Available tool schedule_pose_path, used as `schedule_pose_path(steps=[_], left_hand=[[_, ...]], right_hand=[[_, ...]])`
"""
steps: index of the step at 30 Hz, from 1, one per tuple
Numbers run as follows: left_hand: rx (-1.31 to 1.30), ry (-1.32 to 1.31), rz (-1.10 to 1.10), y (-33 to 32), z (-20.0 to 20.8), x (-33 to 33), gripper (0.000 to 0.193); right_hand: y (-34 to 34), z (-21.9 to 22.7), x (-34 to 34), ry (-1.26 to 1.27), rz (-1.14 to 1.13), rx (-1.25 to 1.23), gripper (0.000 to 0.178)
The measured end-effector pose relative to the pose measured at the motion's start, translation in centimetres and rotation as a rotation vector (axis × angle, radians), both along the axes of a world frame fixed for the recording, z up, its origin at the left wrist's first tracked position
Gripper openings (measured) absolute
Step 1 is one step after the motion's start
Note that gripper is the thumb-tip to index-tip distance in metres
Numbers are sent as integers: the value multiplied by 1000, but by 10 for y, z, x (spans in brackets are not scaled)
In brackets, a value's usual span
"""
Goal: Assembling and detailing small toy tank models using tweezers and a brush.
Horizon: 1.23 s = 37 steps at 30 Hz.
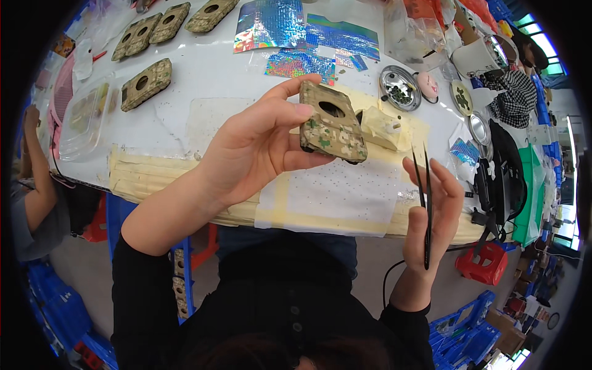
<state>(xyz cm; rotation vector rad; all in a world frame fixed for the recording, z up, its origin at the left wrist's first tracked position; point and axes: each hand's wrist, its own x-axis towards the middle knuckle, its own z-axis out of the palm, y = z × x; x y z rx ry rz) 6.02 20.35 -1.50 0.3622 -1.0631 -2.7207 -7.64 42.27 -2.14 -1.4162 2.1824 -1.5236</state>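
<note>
A camouflage-patterned case with an oval hole near its upper end is tilted above the table. My left hand grips it by its left and lower edges, thumb on the front face. To the right, my right hand holds black tweezers upright, their two tips apart and pointing away from me. Nothing shows between the tips. Behind the case stands a block wrapped in cream tape with a pale peg on it. A white sheet dotted with tiny specks lies below my hands.
More camouflage cases lie at the far left. Shiny holographic sheets are spread at the back. A metal dish holds small dark pieces. At left sits a clear plastic container; beyond it shows another person's arm.
</note>
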Motion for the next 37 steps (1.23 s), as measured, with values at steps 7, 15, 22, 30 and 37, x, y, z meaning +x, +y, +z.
schedule_pose_path(steps=[7, 15, 22, 30, 37], left_hand=[[-19, 20, -8, 0, -3, -2, 58], [-9, 14, 6, -2, -5, -3, 59], [-17, -9, 21, 1, -4, -4, 61], [-19, -2, 20, 1, -5, -5, 61], [-17, 5, 17, 0, -6, -5, 62]], right_hand=[[10, -12, -26, -353, 221, 90, 15], [16, -20, -26, -626, 204, 108, 8], [27, -24, -16, -616, 187, 83, 8], [28, -27, -12, -564, 162, 51, 6], [28, -28, -12, -558, 160, 64, 7]])
